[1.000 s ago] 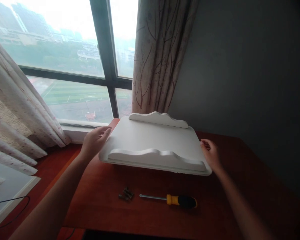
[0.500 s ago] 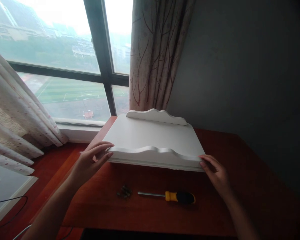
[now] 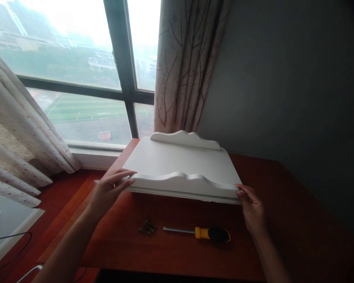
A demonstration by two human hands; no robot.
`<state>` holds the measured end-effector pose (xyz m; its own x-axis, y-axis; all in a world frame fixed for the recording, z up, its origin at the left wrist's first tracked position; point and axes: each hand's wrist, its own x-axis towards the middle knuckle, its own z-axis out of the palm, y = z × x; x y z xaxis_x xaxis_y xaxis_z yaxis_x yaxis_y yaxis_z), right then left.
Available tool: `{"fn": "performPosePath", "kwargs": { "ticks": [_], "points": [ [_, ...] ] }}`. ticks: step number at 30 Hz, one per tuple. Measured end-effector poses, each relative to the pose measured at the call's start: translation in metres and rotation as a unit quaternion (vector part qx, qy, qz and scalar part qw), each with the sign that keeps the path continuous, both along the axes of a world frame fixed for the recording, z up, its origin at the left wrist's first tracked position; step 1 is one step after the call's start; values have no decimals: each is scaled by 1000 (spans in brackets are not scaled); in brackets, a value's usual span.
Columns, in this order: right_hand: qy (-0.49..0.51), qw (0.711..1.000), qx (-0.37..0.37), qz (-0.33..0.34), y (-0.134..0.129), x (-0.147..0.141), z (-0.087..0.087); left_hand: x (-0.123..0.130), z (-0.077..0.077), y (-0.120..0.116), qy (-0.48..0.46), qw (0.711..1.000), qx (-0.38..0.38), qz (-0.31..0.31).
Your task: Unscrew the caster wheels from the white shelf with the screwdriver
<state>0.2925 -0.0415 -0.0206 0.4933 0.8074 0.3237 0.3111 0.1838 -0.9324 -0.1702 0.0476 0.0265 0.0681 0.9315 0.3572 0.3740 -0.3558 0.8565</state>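
A white wavy-edged board (image 3: 179, 184) stands upright along the near edge of a flat white panel (image 3: 177, 160). My left hand (image 3: 109, 189) pinches its left end between thumb and fingers. At the other end, my right hand (image 3: 251, 202) grips the board's right tip the same way. Another wavy white board (image 3: 185, 139) stands along the panel's far edge. Between my forearms, a yellow-and-black screwdriver (image 3: 205, 233) lies on the table, its shaft pointing left. Several small dark metal fasteners (image 3: 148, 227) lie beside its tip; their exact kind is too dim to make out.
The reddish-brown wooden table (image 3: 165, 257) carries all of this. Behind it are a patterned curtain (image 3: 185, 70), a window frame (image 3: 126, 94) and a grey wall (image 3: 283, 86). A second curtain (image 3: 26, 122) hangs at the left, and a dark cable (image 3: 26, 243) runs below it.
My right hand has turned slightly, its wrist shifting left, while keeping its grip on the board's end. The left hand has barely moved. The view has shifted slightly.
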Motion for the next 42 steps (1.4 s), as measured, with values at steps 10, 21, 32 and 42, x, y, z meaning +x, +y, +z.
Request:
{"fn": "performPosePath", "kwargs": {
  "ticks": [10, 21, 32, 42],
  "points": [
    [43, 999, -9, 6, 4, -10, 17, 11, 17, -5, -99, 993, -45, 50],
    [-295, 947, 73, 99, 36, 29, 36, -3, 32, 30, 90, 994, 57, -18],
    [-454, 879, 112, 96, 64, 37, 41, -1, 23, 61, 209, 958, 190, -54],
    [-393, 914, 59, 81, 54, 30, 36, -2, 18, 46, 215, 956, 198, -36]
  ]
}}
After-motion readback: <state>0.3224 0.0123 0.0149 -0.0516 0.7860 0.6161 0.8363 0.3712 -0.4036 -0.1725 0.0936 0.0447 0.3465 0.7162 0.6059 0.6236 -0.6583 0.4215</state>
